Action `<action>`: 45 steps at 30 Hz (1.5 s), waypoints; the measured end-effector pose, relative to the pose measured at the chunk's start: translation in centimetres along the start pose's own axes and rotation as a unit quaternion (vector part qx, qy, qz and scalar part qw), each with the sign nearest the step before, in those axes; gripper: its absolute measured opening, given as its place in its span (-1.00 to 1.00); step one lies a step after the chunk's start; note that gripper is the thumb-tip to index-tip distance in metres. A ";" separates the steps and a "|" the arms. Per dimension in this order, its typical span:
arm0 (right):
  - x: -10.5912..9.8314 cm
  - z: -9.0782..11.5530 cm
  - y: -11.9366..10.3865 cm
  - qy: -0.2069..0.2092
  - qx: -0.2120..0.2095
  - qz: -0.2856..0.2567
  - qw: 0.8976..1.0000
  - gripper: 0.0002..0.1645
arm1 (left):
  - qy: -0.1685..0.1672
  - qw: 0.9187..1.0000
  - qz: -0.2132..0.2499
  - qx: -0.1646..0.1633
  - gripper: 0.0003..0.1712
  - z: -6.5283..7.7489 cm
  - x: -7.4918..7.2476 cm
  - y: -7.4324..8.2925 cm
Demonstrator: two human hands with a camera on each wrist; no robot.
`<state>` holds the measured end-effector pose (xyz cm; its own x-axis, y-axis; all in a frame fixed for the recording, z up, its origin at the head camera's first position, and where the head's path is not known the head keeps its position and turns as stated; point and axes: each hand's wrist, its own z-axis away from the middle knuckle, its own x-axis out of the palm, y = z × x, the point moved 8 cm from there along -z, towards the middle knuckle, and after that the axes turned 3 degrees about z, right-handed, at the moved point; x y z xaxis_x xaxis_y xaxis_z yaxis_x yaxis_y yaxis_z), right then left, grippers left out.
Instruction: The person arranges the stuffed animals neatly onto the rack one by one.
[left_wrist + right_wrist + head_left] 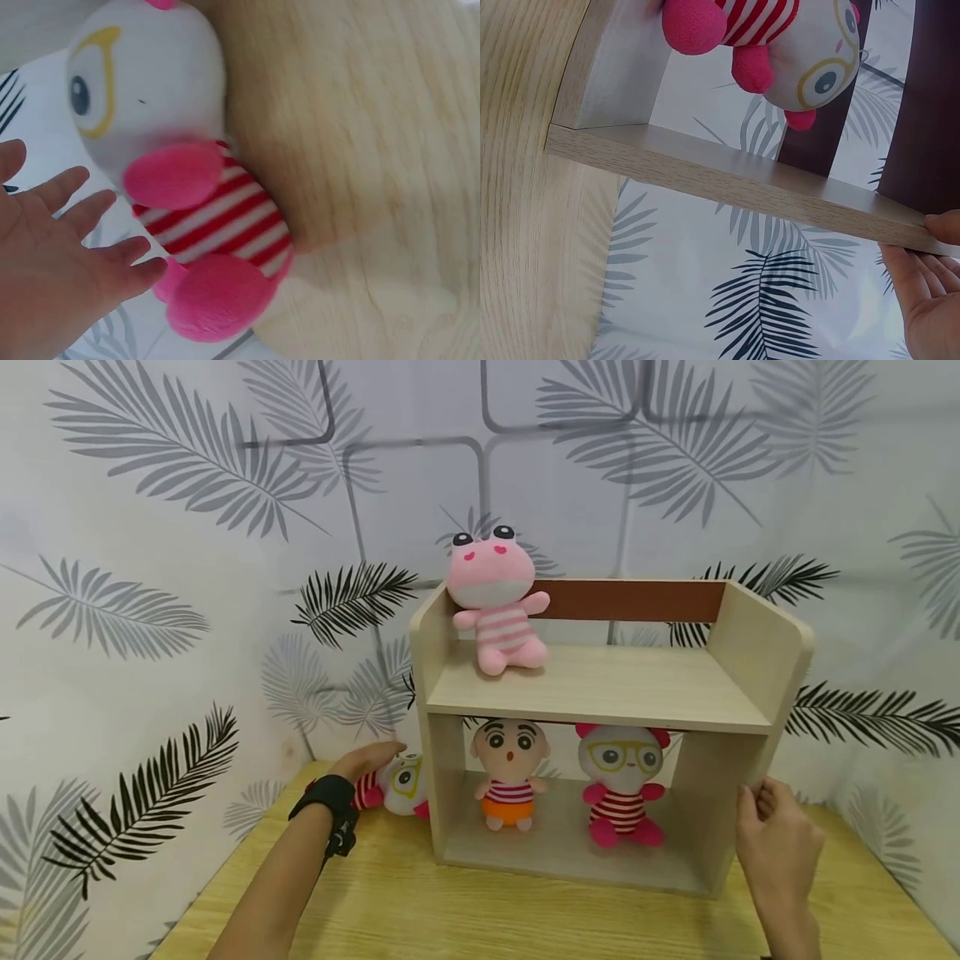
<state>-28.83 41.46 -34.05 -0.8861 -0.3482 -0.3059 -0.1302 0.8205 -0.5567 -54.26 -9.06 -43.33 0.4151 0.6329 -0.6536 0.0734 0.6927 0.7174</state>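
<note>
My left hand (366, 762) reaches to a plush panda (406, 787) with yellow glasses and a red-striped body, lying on its side against the shelf's left outside wall. In the left wrist view its fingers (86, 214) are spread beside the toy, not curled round it; whether they touch it I cannot tell. My right hand (780, 835) pinches the front edge of the right side panel of a small two-tier wooden shelf (600, 689). The right wrist view has the thumb (943, 225) on the panel's inner side and the other fingers outside.
A pink plush frog (498, 602) sits on the upper tier at the left. Below are a plush boy (510, 777) in orange shorts and another plush panda (622, 785). The shelf stands on a wooden table (525, 918), before a leaf-patterned wall covering (187, 452).
</note>
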 end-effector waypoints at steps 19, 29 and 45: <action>0.1 0.0 -0.1 -0.007 0.002 0.005 1.000 -0.79 | -0.069 0.988 -0.079 -0.110 -0.16 2.3 -0.1 -1.8; 0.1 0.1 -0.1 -0.006 0.001 0.002 1.000 -0.79 | -0.134 0.972 -0.125 -0.147 -0.06 2.8 0.5 -2.7; 0.2 0.0 0.0 -0.007 0.005 0.000 1.000 -0.77 | -0.056 0.996 0.020 -0.064 -0.08 3.7 0.8 -3.0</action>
<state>-28.97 41.34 -34.11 -0.8798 -0.3540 -0.3171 -0.1253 0.8163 -0.5638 -50.79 -11.90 -45.16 0.5150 0.6230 -0.5888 -0.0580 0.7106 0.7012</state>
